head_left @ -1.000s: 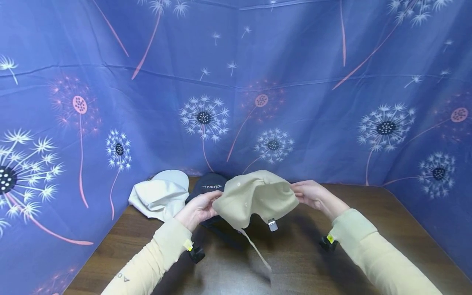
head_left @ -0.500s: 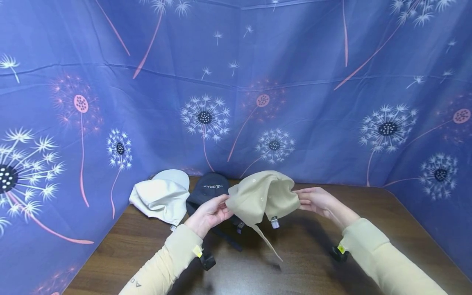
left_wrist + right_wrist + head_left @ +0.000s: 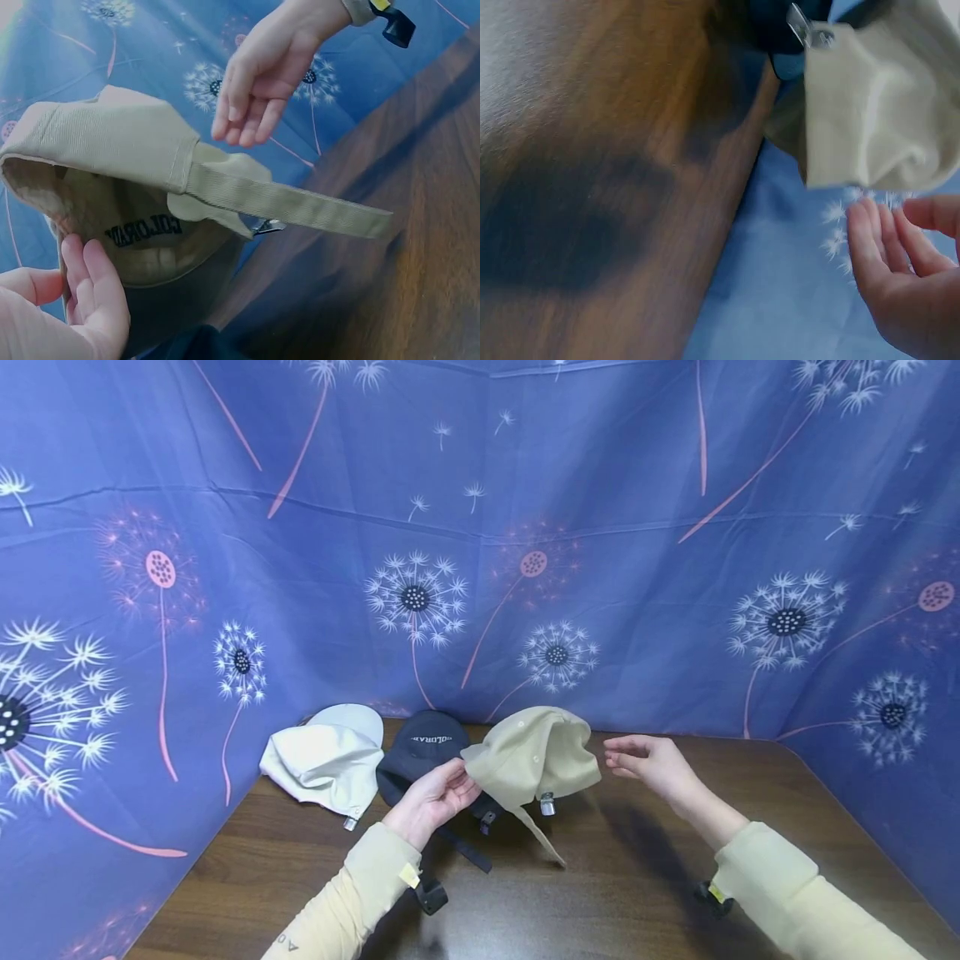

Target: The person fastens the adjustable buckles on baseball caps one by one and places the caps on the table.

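My left hand [image 3: 435, 799] pinches the left edge of a beige baseball cap [image 3: 525, 752] between thumb and fingers. In the left wrist view the cap's inside faces the camera, with dark stitched lettering [image 3: 146, 231] showing. Its loose back strap [image 3: 300, 210] hangs out, and a metal buckle [image 3: 547, 804] dangles from the other strap end. Just right of the cap, my right hand [image 3: 652, 767] is apart from it, fingers extended and holding nothing. In the right wrist view the fingertips lie just below the cap's edge.
A black cap [image 3: 423, 747] with white lettering lies behind my left hand, its strap trailing on the brown wooden table [image 3: 600, 893]. Left of it lies a white cap [image 3: 322, 764]. A blue dandelion-print cloth [image 3: 637, 568] hangs behind the table.
The right hand has let go of the beige cap and drawn back to the right. The left hand has shifted slightly right, still gripping the cap, and more of the black cap shows.
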### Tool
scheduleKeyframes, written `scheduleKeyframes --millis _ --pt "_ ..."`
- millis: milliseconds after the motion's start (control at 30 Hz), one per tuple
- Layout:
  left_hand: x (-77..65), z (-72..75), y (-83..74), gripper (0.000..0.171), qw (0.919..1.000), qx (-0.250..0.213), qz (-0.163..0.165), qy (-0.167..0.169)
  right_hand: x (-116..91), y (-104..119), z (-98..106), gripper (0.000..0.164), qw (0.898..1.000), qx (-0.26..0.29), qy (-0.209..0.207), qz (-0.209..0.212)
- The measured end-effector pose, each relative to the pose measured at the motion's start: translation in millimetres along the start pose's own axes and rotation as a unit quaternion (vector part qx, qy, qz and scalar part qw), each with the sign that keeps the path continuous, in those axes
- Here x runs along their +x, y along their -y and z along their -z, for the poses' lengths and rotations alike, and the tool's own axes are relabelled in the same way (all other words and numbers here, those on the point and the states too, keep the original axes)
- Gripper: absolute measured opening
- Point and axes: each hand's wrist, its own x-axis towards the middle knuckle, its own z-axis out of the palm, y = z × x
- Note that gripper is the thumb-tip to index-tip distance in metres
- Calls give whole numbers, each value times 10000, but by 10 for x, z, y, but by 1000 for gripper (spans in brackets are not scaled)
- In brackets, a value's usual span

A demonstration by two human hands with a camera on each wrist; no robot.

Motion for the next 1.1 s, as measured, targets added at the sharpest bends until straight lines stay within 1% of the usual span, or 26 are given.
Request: scheduleKeyframes --millis 33,67,100,133,200,267,367,433,500,533,600,667,800,900,933,967,1033,1100 --pt "7 -2 9 27 10000 -30 -30 -22 -16 8 -16 29 9984 -432 -202 294" --pt "14 -5 17 26 9999 -79 -56 -45 -34 15 -37 25 9930 -901 -426 630" --pt "19 -11 24 25 9999 -124 -75 -64 -53 21 -58 23 9835 -1357 -667 994" --pt "25 -19 30 24 9998 -154 -84 -115 -70 24 -82 20 9698 -1794 -928 1369" --pt "31 -32 41 21 9995 -213 -88 -196 -103 22 -129 19 9348 -2478 -1389 2132" --pt "39 -43 49 20 9994 -263 -102 -211 -121 -1 -175 22 8998 -2789 -1641 2927" --pt "51 -55 53 22 9992 -329 -131 -160 -122 -49 -229 24 8482 -3025 -1689 4007" --pt "57 -57 55 24 9991 -362 -163 -130 -112 -86 -260 21 8106 -3179 -1635 4638" --pt "59 -60 56 25 9989 -414 -158 -132 -102 -115 -297 17 7731 -3354 -1545 5157" --pt "60 -59 58 26 9988 -442 -146 -142 -97 -132 -315 19 7553 -3455 -1496 5364" --pt "58 -59 59 25 9985 -507 -125 -150 -95 -159 -353 25 7220 -3679 -1394 5691" --pt "55 -63 63 24 9982 -569 -87 -152 -97 -181 -391 28 6925 -3944 -1299 5899" --pt "53 -79 66 23 9979 -632 -44 -96 -82 -204 -453 29 6428 -4368 -1065 6202" --pt "49 -98 68 23 9981 -618 -21 -62 -54 -215 -485 32 6124 -4664 -802 6333" --pt "49 -104 71 23 9981 -617 -7 -79 -44 -219 -492 34 6013 -4794 -696 6355" --pt "49 -110 72 23 9980 -628 11 -81 -32 -226 -495 36 5881 -4958 -606 6361" --pt "49 -116 79 22 9979 -639 23 -75 -6 -239 -496 38 5580 -5318 -446 6355" --pt "50 -119 88 21 9977 -673 40 -58 27 -243 -498 40 5202 -5732 -320 6323"
